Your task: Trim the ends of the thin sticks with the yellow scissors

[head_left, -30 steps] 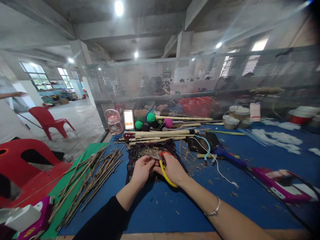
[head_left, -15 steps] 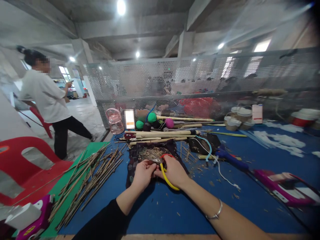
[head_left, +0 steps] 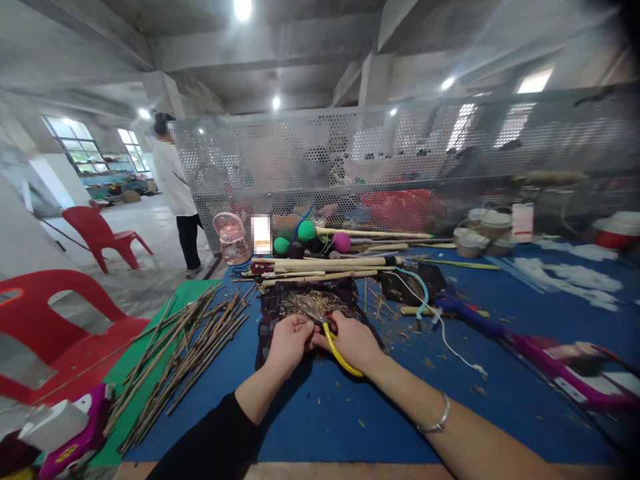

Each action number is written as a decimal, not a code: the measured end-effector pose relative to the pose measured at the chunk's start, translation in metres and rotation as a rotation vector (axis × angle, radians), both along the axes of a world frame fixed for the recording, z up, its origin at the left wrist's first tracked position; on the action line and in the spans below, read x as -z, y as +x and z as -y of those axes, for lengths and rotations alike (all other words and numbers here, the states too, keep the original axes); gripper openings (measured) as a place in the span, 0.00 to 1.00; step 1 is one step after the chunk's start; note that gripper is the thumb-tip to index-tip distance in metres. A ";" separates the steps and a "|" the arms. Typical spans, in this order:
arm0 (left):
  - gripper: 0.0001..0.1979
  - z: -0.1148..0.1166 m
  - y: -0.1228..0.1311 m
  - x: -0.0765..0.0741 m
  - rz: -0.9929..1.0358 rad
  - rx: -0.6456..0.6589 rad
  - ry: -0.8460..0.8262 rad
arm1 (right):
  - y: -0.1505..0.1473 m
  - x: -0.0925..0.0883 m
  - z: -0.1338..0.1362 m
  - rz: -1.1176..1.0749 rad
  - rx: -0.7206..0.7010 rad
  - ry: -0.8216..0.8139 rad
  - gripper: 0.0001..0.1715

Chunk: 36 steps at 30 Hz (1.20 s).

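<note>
One pair of yellow-handled shears (head_left: 336, 350) gripped by right fingers (head_left: 342, 328); left fingers (head_left: 302, 327) curled closed.

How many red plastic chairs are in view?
2. The near red chair is at the left edge of view; the far red chair stands farther back. Others may be hidden.

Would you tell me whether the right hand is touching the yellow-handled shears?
Touching: the head view shows the right hand gripping the yellow-handled shears.
</note>
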<state>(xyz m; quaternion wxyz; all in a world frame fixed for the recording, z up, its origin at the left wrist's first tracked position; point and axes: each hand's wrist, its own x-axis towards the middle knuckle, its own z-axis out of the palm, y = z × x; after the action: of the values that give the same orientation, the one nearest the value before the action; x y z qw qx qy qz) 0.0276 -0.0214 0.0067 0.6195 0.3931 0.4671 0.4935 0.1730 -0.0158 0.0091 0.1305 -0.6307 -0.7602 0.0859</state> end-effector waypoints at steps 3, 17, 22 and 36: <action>0.16 -0.001 -0.001 -0.001 0.032 -0.029 -0.027 | 0.001 0.000 -0.002 0.016 0.019 0.006 0.30; 0.13 -0.004 0.001 -0.003 0.137 -0.033 -0.034 | 0.001 0.001 -0.003 -0.129 -0.069 0.171 0.27; 0.14 -0.006 0.000 0.004 0.130 -0.014 0.029 | 0.001 0.000 -0.002 -0.143 -0.095 0.208 0.28; 0.15 -0.002 -0.002 0.000 0.117 0.012 -0.036 | 0.001 0.001 -0.003 -0.141 -0.107 0.208 0.29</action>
<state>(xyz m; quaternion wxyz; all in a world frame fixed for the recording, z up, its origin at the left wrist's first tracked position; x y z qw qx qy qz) 0.0260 -0.0190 0.0070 0.6557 0.3553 0.4367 0.5031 0.1741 -0.0129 0.0080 0.2435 -0.5648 -0.7864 0.0576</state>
